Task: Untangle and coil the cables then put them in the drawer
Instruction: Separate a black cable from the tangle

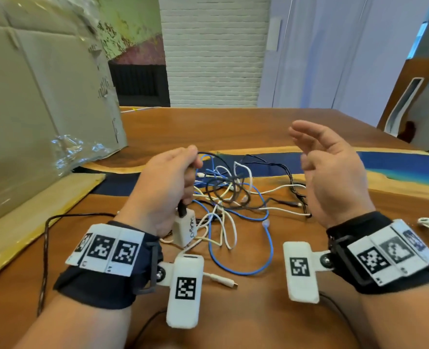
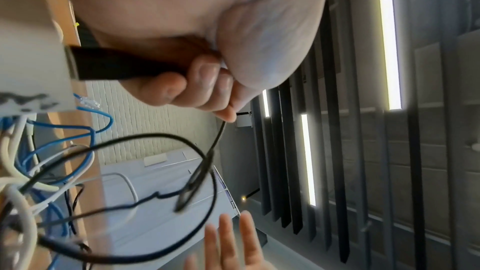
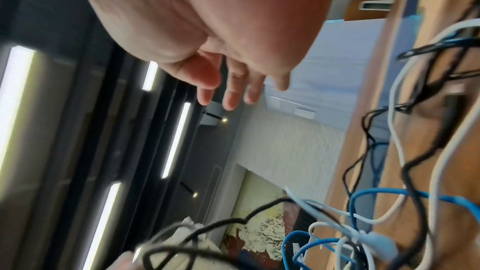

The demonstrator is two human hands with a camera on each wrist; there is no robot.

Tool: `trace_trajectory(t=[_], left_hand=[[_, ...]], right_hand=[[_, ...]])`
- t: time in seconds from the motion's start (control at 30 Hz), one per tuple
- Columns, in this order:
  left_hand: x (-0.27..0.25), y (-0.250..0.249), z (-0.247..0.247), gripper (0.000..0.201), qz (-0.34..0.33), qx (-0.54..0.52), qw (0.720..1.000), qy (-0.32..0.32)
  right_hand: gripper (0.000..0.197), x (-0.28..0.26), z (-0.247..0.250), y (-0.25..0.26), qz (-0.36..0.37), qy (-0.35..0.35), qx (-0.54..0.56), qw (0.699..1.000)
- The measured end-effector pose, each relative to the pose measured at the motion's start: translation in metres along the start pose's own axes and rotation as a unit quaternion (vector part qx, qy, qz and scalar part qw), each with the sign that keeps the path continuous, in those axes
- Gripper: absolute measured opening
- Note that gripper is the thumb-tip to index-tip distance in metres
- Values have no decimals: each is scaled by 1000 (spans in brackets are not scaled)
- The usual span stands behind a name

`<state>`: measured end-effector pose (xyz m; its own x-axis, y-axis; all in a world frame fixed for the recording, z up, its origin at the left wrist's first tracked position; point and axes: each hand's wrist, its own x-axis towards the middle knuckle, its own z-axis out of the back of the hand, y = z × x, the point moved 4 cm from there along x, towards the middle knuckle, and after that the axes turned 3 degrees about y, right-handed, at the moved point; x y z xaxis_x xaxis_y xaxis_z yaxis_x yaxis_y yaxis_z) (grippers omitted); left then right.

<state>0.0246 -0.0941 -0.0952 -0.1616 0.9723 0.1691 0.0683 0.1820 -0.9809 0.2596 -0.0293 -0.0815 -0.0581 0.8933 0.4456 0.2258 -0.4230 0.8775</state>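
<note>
The left hand [image 1: 163, 187] curls its fingers [image 2: 166, 89] round the black cable [image 2: 124, 65] plugged into a white adapter [image 1: 184, 229]; the right hand [image 1: 334, 172] hovers, fingers spread, over tangled cables [image 1: 233, 197] on the surface [image 1: 258, 311].

My left hand [image 1: 163, 187] is raised, fingers curled tight in a fist-like grip. My right hand [image 1: 334, 172] hovers beside it, palm inward, fingers loose and spread.

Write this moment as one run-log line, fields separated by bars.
left hand: grips black cable | right hand: open, empty | cables: tangled on table | drawer: unseen
</note>
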Motion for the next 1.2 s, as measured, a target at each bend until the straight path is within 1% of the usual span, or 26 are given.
trace_trajectory(t=[0.07,0.1,0.13,0.17,0.23,0.27,0.33,0.4,0.47,0.5,0.53,0.6,0.67,0.73,0.83,0.9,0.97,1.03,1.07,1.1,1.2], left_hand=[[-4,-1,-8,36,-15,3,999,38],[-7,-1,-13,36,-19,2,998,65],[-10,-1,-19,36,-20,-2,996,92],[-12,-1,-23,37,-22,-7,993,115],[-14,-1,-28,36,-23,-20,989,146],[-14,-2,-27,36,-21,-28,988,150],[-12,-3,-21,37,-10,-39,989,142],[-9,-3,-13,37,2,-27,991,129],[-9,-1,-11,37,15,-32,990,136],[-10,-1,-13,37,23,-54,987,149],[-11,-1,-15,34,28,-90,982,165],[-13,-6,-18,30,25,-188,964,186],[-12,-13,-15,29,2,-285,942,179],[-11,-18,-9,31,-29,-340,927,154],[-11,-17,-11,37,-46,-350,929,107],[-12,-12,-18,38,-42,-338,937,82],[-11,-8,-24,37,-32,-322,944,57],[-9,-4,-26,35,-23,-292,955,39],[-8,-2,-26,35,-16,-266,963,35],[-7,0,-26,35,-6,-235,971,35],[-7,5,-24,38,18,-128,991,43]], right_hand=[[53,-7,-18,5,50,75,27,996],[46,-12,-27,5,58,112,12,992],[41,-18,-37,3,50,150,-14,987],[38,-24,-46,-3,28,189,-37,981],[32,-36,-59,-16,-33,254,-77,964],[25,-38,-60,-19,-59,260,-88,960],[14,-34,-53,-20,-98,223,-67,967],[12,-25,-41,-15,-128,182,5,975],[14,-19,-30,-6,-136,157,91,974],[14,-17,-27,-2,-129,152,113,973],[14,-15,-23,-1,-120,149,112,975],[9,-13,-17,-2,-104,149,53,982],[8,-13,-15,-6,-102,167,-44,980],[13,-16,-19,-11,-106,205,-115,966],[18,-24,-32,-15,-87,263,-188,942],[19,-29,-42,-16,-62,305,-268,912],[20,-37,-50,-16,-54,358,-333,871],[32,-44,-58,-16,-48,403,-368,836],[38,-46,-60,-16,-47,415,-375,828],[40,-48,-61,-15,-46,422,-376,824],[35,-49,-60,-11,-51,425,-364,827]])
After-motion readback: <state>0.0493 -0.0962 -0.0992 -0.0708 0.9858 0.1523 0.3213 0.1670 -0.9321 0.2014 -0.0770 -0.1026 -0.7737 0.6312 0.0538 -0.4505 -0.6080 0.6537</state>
